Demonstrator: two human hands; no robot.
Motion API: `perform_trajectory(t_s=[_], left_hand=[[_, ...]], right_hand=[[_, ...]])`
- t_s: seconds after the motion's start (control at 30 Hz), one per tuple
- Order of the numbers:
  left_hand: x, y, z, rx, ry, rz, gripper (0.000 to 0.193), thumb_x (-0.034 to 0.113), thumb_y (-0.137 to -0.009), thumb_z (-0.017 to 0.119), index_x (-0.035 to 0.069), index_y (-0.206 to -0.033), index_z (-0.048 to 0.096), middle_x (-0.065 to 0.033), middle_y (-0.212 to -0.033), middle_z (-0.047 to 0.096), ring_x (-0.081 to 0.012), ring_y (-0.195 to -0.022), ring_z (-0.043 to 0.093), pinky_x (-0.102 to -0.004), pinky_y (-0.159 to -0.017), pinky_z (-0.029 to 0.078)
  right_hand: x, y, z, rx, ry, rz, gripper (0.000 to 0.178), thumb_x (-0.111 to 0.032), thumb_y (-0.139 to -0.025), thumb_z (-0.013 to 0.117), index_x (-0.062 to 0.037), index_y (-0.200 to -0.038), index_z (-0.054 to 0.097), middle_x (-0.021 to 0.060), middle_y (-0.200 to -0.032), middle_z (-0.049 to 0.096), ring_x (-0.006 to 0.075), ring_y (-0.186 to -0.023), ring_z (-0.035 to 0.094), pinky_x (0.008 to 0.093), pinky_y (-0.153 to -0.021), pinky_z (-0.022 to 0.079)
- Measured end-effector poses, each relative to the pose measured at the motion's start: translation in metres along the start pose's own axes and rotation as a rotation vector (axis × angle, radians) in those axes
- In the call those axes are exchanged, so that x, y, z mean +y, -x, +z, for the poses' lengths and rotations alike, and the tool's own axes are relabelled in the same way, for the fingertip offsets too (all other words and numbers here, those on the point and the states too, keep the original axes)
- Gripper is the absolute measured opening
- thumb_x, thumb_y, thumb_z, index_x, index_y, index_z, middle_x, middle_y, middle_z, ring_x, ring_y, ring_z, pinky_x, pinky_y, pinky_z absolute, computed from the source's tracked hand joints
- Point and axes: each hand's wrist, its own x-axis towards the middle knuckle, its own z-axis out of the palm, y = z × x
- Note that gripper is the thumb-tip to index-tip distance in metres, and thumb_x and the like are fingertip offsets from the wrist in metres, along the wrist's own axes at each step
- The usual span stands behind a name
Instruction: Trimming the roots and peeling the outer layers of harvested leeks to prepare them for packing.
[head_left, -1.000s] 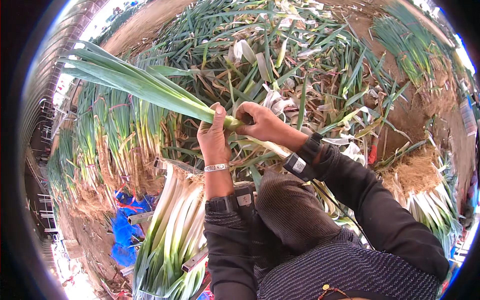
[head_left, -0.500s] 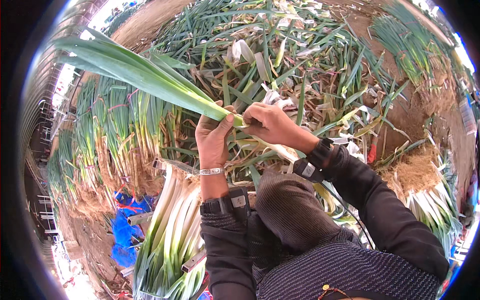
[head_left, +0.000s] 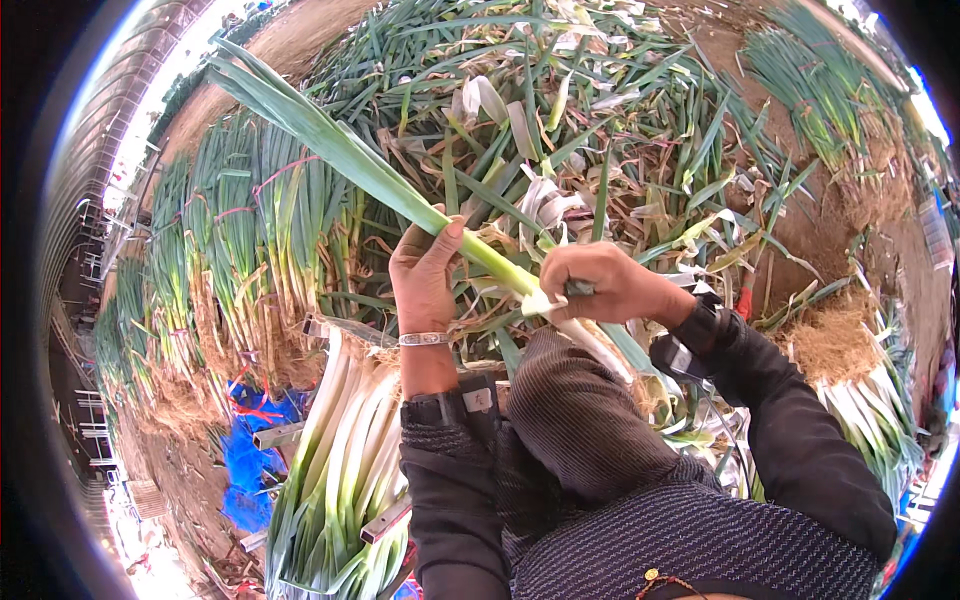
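Observation:
A long green onion [head_left: 495,262] slants across the middle, its green leaves toward the far left and its white end toward my right knee. My left hand [head_left: 424,275] is closed around the stalk below the leaves. Lower down, my right hand [head_left: 608,283] is pinched on a loosened outer layer [head_left: 541,304] of the same green onion, where the stalk turns from green to white. Part of that layer is hidden by my right fingers. The white end [head_left: 600,350] lies above my knee.
Leaf trimmings [head_left: 500,140] are heaped in front of me. Tied bundles of green onions [head_left: 230,230] stand at the left; another bundle [head_left: 820,100] lies far right. Cleaned green onions [head_left: 340,450] rest in a metal frame [head_left: 388,520] by my left forearm. More [head_left: 860,400] lie at the right.
My right hand has moved down the stalk and to the right, pulling the outer layer loose. The leafy end has swung rightward, with fewer spread leaves. My left hand stays nearly in place.

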Motion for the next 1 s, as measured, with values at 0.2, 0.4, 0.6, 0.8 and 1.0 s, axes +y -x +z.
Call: perform_trajectory(t_s=[0.2, 0.4, 0.6, 0.8, 1.0], left_hand=[[0.005, 0.001, -0.002, 0.039, -0.017, -0.058, 0.040, 0.004, -0.082, 0.073, -0.001, -0.119, 0.058, -0.0071, -0.097, 0.069, -0.0113, -0.081, 0.064, -0.0223, -0.065, 0.050], [0.004, 0.002, 0.000, 0.005, -0.012, -0.047, 0.044, 0.004, -0.083, 0.073, -0.001, -0.123, 0.056, -0.0080, -0.099, 0.069, -0.0140, -0.088, 0.064, -0.0267, -0.073, 0.052], [0.005, 0.002, -0.004, -0.011, 0.008, -0.027, 0.042, 0.006, -0.083, 0.072, 0.001, -0.122, 0.058, -0.0117, -0.103, 0.068, -0.0196, -0.091, 0.065, -0.0313, -0.081, 0.054], [0.006, 0.004, -0.003, 0.007, -0.004, -0.047, 0.044, 0.007, -0.082, 0.074, 0.002, -0.122, 0.058, -0.0113, -0.104, 0.068, -0.0181, -0.091, 0.065, -0.0296, -0.081, 0.053], [0.012, 0.010, -0.002, -0.072, 0.088, -0.032, 0.046, 0.006, -0.084, 0.071, 0.001, -0.126, 0.055, -0.0136, -0.106, 0.068, -0.0197, -0.094, 0.065, -0.0311, -0.083, 0.053]], right_hand=[[-0.036, 0.008, -0.028, 0.353, -0.570, 0.034, 0.026, -0.014, -0.082, 0.073, -0.0077, -0.100, 0.055, 0.0105, -0.096, 0.061, 0.0176, -0.083, 0.062, 0.0300, -0.068, 0.051], [0.012, -0.003, -0.074, 0.425, 0.737, 0.406, 0.051, -0.019, -0.087, 0.066, 0.0012, -0.130, 0.048, 0.0205, -0.119, 0.057, 0.0254, -0.104, 0.061, 0.0370, -0.088, 0.052], [0.023, 0.022, -0.002, -0.057, 0.113, 0.481, 0.029, -0.026, -0.082, 0.071, -0.0050, -0.102, 0.065, 0.0089, -0.077, 0.068, 0.0198, -0.072, 0.067, 0.0314, -0.067, 0.053], [0.030, 0.022, 0.014, 0.002, 0.200, 0.445, 0.022, -0.018, -0.077, 0.068, -0.0027, -0.091, 0.064, 0.0137, -0.075, 0.065, 0.0272, -0.069, 0.064, 0.0363, -0.065, 0.049], [0.034, 0.021, 0.008, -0.126, 0.292, 0.537, 0.020, -0.018, -0.077, 0.064, -0.0017, -0.087, 0.063, 0.0180, -0.077, 0.063, 0.0322, -0.073, 0.063, 0.0403, -0.067, 0.049]])
